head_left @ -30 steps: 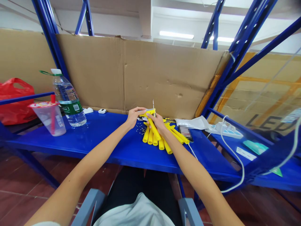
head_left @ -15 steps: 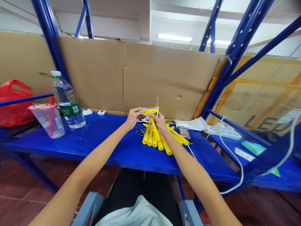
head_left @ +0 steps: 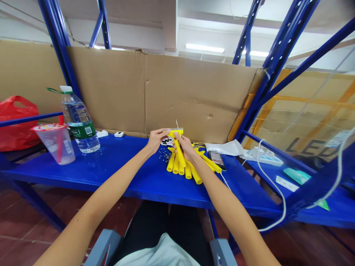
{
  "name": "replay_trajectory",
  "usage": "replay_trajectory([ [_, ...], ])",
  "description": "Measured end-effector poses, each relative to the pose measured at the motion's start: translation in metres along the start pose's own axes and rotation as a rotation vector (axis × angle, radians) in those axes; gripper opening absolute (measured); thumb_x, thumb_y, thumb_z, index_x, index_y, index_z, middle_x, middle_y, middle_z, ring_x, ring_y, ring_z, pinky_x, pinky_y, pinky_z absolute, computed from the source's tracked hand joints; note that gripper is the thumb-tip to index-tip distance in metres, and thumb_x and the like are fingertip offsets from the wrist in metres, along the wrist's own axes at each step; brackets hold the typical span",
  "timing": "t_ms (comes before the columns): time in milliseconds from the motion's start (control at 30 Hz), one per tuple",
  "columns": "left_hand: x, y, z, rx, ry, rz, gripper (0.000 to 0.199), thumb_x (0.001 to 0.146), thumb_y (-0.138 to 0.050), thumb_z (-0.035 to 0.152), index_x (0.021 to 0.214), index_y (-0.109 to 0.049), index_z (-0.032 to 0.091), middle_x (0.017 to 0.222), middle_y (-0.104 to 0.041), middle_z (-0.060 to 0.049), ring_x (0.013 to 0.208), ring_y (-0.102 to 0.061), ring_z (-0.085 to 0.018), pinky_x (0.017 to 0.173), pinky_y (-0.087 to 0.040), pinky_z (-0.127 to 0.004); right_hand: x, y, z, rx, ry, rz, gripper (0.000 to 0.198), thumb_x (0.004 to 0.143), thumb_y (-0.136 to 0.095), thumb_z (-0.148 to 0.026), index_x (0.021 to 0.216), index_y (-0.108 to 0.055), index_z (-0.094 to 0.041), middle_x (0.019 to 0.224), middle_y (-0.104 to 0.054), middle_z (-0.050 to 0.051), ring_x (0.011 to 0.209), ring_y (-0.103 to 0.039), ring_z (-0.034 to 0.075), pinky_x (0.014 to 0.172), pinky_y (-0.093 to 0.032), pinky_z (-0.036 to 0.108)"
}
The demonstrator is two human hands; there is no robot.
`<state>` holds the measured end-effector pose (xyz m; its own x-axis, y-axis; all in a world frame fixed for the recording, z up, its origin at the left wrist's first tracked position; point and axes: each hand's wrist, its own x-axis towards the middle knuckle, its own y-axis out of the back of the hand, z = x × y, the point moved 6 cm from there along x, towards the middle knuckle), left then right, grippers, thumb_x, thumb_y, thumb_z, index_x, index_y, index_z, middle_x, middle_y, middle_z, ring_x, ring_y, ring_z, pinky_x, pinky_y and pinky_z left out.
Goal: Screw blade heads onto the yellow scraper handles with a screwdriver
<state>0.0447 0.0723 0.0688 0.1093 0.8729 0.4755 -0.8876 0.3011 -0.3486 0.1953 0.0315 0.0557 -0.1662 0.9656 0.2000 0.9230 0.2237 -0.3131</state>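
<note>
My left hand (head_left: 156, 139) pinches the left end of the head of a yellow T-shaped scraper (head_left: 179, 154), which has a grey strip along its top edge. Around the scraper's neck is my right hand (head_left: 186, 144), its thumb pressed just below the head. A thin metal shaft (head_left: 177, 123), like that of a screwdriver, points up behind the head; its lower end is hidden. Beneath my hands several more yellow scrapers (head_left: 197, 178) lie with their round handle ends towards me. Small loose screws (head_left: 165, 156) are scattered left of them, and black-and-white pieces (head_left: 166, 141) lie behind.
Along the blue table (head_left: 116, 162) stand a plastic cup (head_left: 58, 146) and a large water bottle (head_left: 82, 127) at left. A phone (head_left: 217, 159), white plastic packaging (head_left: 225, 147) and a white cable (head_left: 283, 199) are at right. A cardboard panel (head_left: 191, 88) closes off the back.
The scraper has shifted slightly left and its head is turned a little. The metal shaft has moved left and lower and now leans left. Both hands keep their hold.
</note>
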Motion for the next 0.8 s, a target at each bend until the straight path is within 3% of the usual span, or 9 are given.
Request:
replay_trajectory([
  [267, -0.005, -0.008, 0.004, -0.023, 0.041, -0.078, 0.037, 0.070, -0.100, 0.043, 0.092, -0.088, 0.016, 0.104, -0.083, -0.012, 0.100, -0.075, -0.025, 0.093, -0.056, -0.038, -0.001, 0.003, -0.006, -0.001, 0.142, 0.016, 0.055, 0.076, -0.097, -0.060, 0.085, -0.056, -0.024, 0.071, -0.069, -0.001, 0.044, -0.052, 0.009, 0.032, -0.041, 0.020],
  [467, -0.003, -0.007, 0.002, -0.146, 0.129, -0.086, 0.049, 0.080, -0.089, 0.063, 0.094, -0.087, 0.016, 0.110, -0.084, -0.016, 0.115, -0.076, -0.035, 0.097, -0.056, -0.044, -0.008, -0.001, -0.015, -0.032, 0.242, 0.020, 0.055, 0.077, -0.095, -0.063, 0.084, -0.058, -0.023, 0.068, -0.068, -0.001, 0.041, -0.050, 0.008, 0.032, -0.040, 0.021],
  [800, -0.004, -0.006, 0.002, -0.172, 0.135, -0.077, 0.038, 0.076, -0.092, 0.052, 0.090, -0.086, 0.017, 0.111, -0.085, -0.015, 0.117, -0.076, -0.036, 0.096, -0.058, -0.045, -0.010, -0.003, -0.014, -0.039, 0.268, -0.013, 0.054, 0.079, -0.092, -0.064, 0.083, -0.056, -0.023, 0.067, -0.068, -0.002, 0.041, -0.050, 0.008, 0.033, -0.039, 0.021],
])
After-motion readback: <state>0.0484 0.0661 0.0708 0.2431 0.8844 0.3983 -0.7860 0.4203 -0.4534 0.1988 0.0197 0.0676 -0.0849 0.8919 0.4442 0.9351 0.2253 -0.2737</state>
